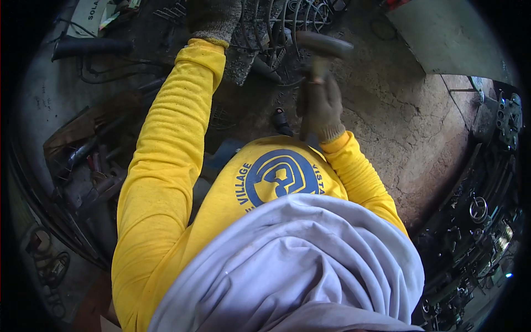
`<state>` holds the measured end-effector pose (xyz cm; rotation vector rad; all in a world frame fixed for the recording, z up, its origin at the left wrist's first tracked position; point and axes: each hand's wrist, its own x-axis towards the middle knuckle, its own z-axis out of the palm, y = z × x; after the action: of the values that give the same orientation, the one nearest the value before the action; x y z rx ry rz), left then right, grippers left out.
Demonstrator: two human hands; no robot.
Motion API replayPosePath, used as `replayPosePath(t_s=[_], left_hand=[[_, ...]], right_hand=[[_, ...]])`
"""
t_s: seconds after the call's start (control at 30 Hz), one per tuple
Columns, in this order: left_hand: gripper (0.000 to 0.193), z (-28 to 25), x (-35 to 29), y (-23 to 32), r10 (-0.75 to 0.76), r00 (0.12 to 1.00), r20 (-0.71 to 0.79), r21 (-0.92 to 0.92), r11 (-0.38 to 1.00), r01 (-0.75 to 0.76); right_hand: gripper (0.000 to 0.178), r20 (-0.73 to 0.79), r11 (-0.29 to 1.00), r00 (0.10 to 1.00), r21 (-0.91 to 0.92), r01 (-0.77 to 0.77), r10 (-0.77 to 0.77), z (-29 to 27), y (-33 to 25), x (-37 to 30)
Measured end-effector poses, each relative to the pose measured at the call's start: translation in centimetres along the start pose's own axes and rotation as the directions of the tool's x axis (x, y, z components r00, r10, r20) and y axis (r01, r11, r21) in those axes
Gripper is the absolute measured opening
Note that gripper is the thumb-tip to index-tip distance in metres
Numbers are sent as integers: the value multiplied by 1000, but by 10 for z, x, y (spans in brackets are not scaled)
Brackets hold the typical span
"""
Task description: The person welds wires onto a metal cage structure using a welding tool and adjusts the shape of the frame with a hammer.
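Observation:
My right hand (322, 108), in a grey-brown work glove, is closed round the handle of a hammer. The dark, rounded hammer head (325, 44) is raised beyond the hand, slightly smeared by motion. My left hand (214, 21), in a similar knit glove, reaches far forward to the upper edge, where its fingers are cut off and dark. Just right of it are curved metal bars (271, 25), bent like a coil or cage, over a rough dark work surface (240, 63). What the left hand touches is hidden.
A dark handle-like grip with cables (91, 48) lies at the far left. Below it are piled metal scraps (94, 166). On the right are cracked concrete floor (398, 127), a large flat sheet (448, 36) and a dark mass of metal parts (470, 243). My shod foot (282, 122) shows below.

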<state>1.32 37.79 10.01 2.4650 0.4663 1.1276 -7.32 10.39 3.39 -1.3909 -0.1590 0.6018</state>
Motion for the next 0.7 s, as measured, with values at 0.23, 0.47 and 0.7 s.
replayPosePath(t_s=[0.23,0.47,0.7], left_hand=[[32,-1,1,-4,22,1000,0,56,998,-21],[32,2,-1,-3,-50,998,36,61,997,47],[32,-1,-3,-5,-44,999,18,74,996,42]], right_hand=[[34,-68,962,997,272,-26,46,-1,-7,-12],[37,-47,998,997,21,67,-66,6,3,-3],[34,-56,998,996,10,-68,68,-15,-1,-16]])
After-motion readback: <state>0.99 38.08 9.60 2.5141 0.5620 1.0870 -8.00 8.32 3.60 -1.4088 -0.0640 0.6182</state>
